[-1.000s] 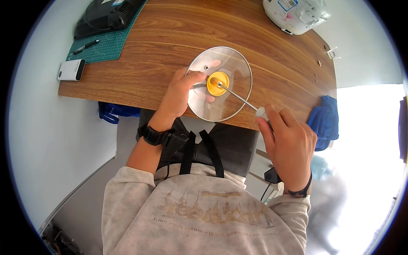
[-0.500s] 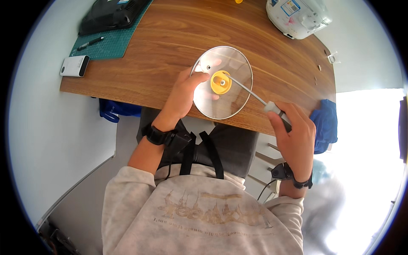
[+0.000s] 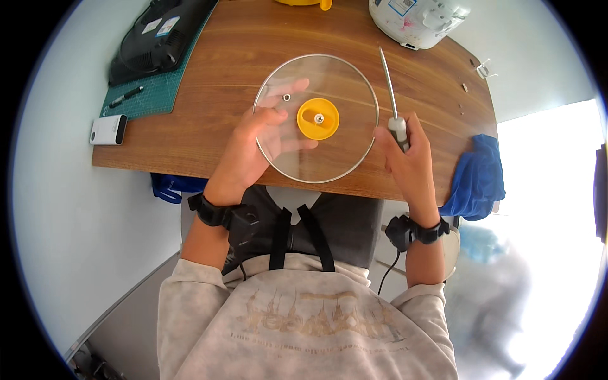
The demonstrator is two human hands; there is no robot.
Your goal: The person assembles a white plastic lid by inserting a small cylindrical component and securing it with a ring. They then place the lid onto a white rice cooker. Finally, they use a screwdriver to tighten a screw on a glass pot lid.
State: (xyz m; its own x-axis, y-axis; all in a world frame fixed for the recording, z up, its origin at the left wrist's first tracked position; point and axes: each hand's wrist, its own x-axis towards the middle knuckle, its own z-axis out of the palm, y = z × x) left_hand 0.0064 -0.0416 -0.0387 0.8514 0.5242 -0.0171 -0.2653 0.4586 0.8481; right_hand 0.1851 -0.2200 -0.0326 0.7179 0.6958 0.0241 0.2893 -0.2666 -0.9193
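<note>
A round clear glass lid (image 3: 345,79) with a thin metal rim is held up, tilted, over the wooden table's near edge. Through its middle shows a yellow knob (image 3: 318,132) with a screw (image 3: 320,118) at its centre. A small metal-ringed hole sits in the glass left of the knob. My left hand (image 3: 244,149) grips the lid's left side, thumb on top and fingers spread beneath, seen through the glass. My right hand (image 3: 410,164) is closed round the grey handle of a screwdriver (image 3: 391,101), its shaft pointing away from me. The right thumb is at the lid's right rim.
On the wooden table (image 3: 215,76), a black appliance (image 3: 155,47) and a pen (image 3: 126,96) lie on a green cutting mat (image 3: 155,101), beside a white power bank (image 3: 106,130). A white rice cooker (image 3: 418,22) and a yellow object (image 3: 301,2) stand far off. Blue cloth (image 3: 478,177) hangs right.
The screwdriver tip has left the yellow knob and now points away from me. My right hand has come in to the lid's right rim. The lid faces me more flatly, shifted slightly left.
</note>
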